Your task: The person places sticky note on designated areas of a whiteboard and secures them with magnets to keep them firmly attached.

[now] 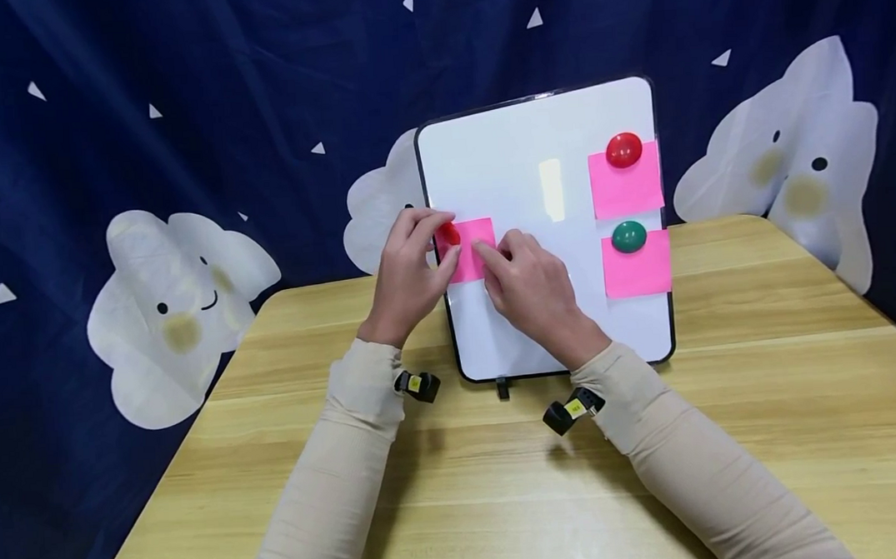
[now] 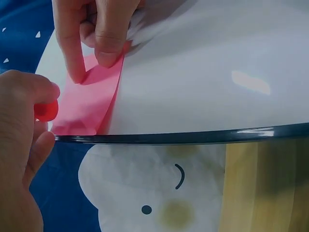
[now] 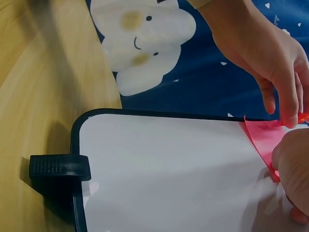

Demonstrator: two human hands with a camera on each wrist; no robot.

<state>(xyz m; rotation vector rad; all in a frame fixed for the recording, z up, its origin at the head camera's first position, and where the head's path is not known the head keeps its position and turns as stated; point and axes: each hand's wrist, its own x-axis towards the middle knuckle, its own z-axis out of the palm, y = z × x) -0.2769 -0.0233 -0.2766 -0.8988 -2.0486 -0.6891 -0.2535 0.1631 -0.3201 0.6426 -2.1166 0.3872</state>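
Observation:
My left hand (image 1: 408, 273) pinches a round red magnet (image 2: 47, 111) between thumb and fingers. The magnet overlaps the left part of a pink sticky note (image 1: 467, 264) at the left edge of the whiteboard (image 1: 519, 185). With its index finger and thumb, my right hand (image 1: 534, 288) presses the same note against the board. One long edge of that note stands slightly off the surface in the left wrist view. Toward the right wrist view's right side, the note (image 3: 264, 136) shows partly behind the right hand.
Two more pink notes (image 1: 624, 190) sit along the board's right side, the upper under a red magnet (image 1: 624, 150), the lower under a green magnet (image 1: 630, 236). The board stands tilted on a wooden table (image 1: 472, 487). Behind hangs a dark blue curtain (image 1: 260, 96) with clouds.

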